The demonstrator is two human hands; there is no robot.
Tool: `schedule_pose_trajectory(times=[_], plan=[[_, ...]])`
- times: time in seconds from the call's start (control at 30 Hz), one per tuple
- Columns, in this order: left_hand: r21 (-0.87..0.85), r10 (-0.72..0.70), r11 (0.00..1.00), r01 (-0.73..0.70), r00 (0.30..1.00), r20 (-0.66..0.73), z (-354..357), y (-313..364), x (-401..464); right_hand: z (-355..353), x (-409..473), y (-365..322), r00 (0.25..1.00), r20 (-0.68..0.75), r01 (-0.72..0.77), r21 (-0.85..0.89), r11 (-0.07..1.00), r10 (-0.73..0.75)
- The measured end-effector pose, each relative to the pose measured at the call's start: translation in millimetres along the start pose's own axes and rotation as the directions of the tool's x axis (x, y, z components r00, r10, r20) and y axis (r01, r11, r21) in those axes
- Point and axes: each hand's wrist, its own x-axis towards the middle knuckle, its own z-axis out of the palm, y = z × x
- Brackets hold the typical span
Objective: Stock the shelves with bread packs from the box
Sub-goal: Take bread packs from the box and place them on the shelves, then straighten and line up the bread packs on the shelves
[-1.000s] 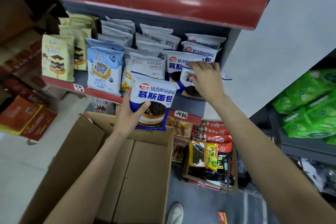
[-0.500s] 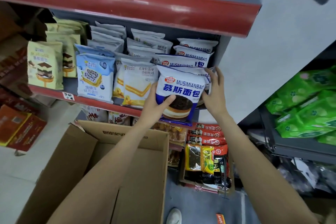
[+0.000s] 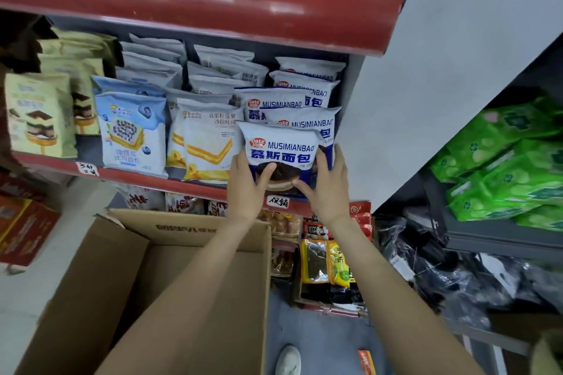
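Both hands grip 1 bread pack (image 3: pixel 281 158) at the shelf's (image 3: pixel 195 184) near right edge: left hand (image 3: pixel 248 184) and right hand (image 3: pixel 327 189) clasp its sides, likely to stand it upright before its row. The box (image 3: pixel 170 277) sits below.

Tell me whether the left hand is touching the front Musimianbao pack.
Touching. The head view shows the left hand gripping the pack's left edge, thumb across its front.

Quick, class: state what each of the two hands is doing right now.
Left hand: gripping the left edge of the front Musimianbao bread pack.
Right hand: gripping that pack's right edge.
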Motion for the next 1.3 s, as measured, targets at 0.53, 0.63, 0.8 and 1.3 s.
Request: schedule_pose_trajectory(times=[0.53, 0.63, 0.8, 1.3], plan=[[-0.024, -0.161, 0.986, 0.165, 0.979, 0.127, -45, 25, 1, -13, -26, -20, 0.998, -0.057, -0.015, 0.104, 0.994, 0.021], [0.016, -0.147, 0.989, 0.146, 0.984, 0.1, -60, 31, -3, -27, -34, -29, 0.992, -0.118, 0.062, 0.139, 0.988, -0.046], [-0.017, 0.012, 1.0, -0.011, 0.999, 0.036, -96, 55, -17, -73, -48, -48, 0.971, -0.113, 0.223, 0.121, 0.967, -0.209], [0.33, 0.874, 0.48, -0.813, 0.475, -0.101, -258, 220, 20, -274, -37, -185, 0.805, -0.315, 0.549, 0.078, 0.832, -0.502]])
